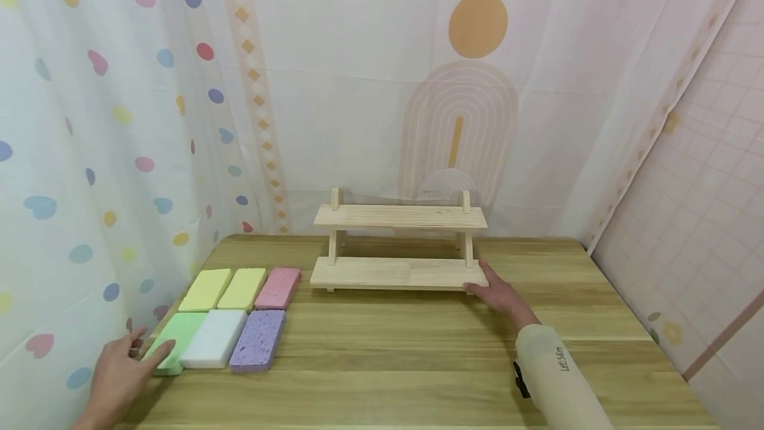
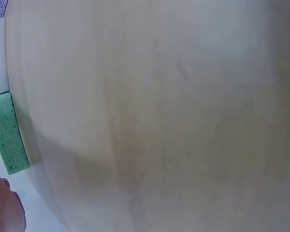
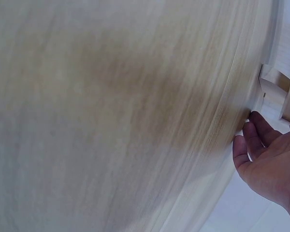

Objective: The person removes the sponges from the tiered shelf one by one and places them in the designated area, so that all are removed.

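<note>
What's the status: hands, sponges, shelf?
Left hand open, fingers on green sponge. Right hand open, touching wooden shelf at its lower right corner. Nothing between sponges and shelf.

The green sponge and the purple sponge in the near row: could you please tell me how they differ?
The green sponge lies at the left end of the near row, under the left hand's fingers; the purple sponge lies at the right end, untouched. The green sponge is plain green, while the purple sponge is lilac and speckled. Both are flat rectangular blocks lying on the table, on either side of a white sponge.
</note>
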